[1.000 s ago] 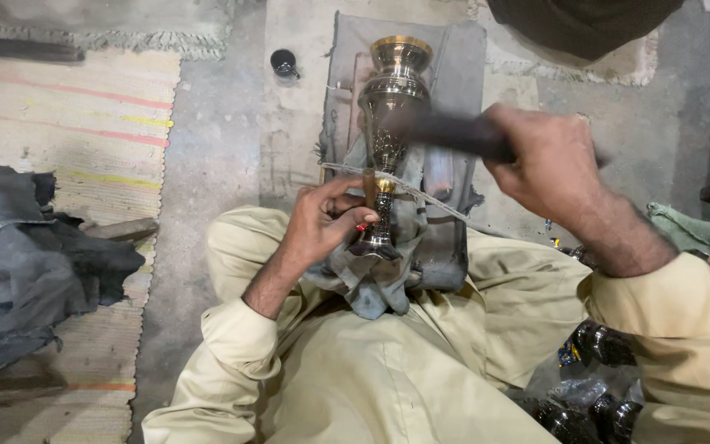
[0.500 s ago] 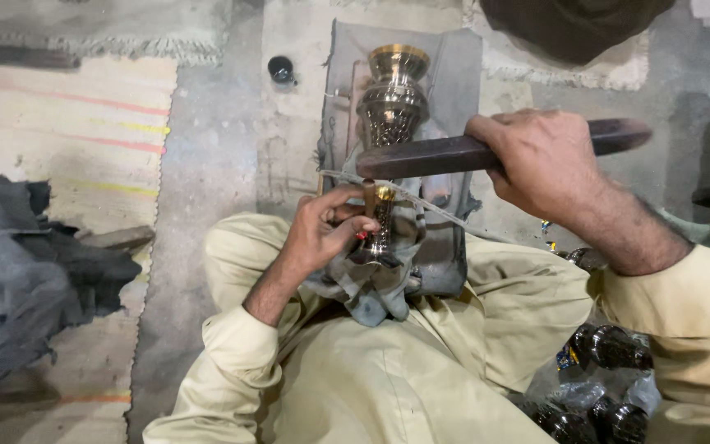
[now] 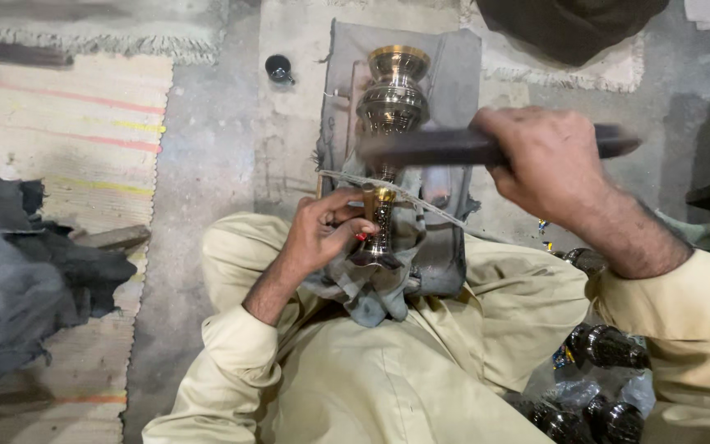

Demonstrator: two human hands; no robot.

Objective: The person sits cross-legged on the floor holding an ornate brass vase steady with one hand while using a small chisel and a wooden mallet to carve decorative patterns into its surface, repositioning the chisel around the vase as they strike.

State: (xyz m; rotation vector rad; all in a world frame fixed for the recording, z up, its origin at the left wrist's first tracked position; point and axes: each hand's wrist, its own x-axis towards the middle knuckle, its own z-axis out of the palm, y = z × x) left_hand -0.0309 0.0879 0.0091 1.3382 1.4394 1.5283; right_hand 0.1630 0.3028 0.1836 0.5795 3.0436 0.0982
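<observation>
An engraved brass vase (image 3: pixel 390 107) lies on grey cloth (image 3: pixel 445 74) between my knees, its mouth pointing away and its narrow foot toward me. My left hand (image 3: pixel 322 234) pinches a small tool with a red tip against the vase's stem near the foot. My right hand (image 3: pixel 548 160) grips a dark wooden stick (image 3: pixel 429 148), held level above the vase's waist and blurred by motion. A thin cord (image 3: pixel 404 197) runs across the stem under the stick.
A striped mat (image 3: pixel 67 140) and a heap of dark grey cloth (image 3: pixel 26 271) lie at the left. A small black cup (image 3: pixel 278 67) stands on the concrete floor beyond. Several dark metal vessels in plastic wrap (image 3: pixel 601 386) sit by my right thigh.
My right hand has swung the stick: raised and tilted a second ago, then level, now lowered closer over the vase's waist. My left hand stays on the stem.
</observation>
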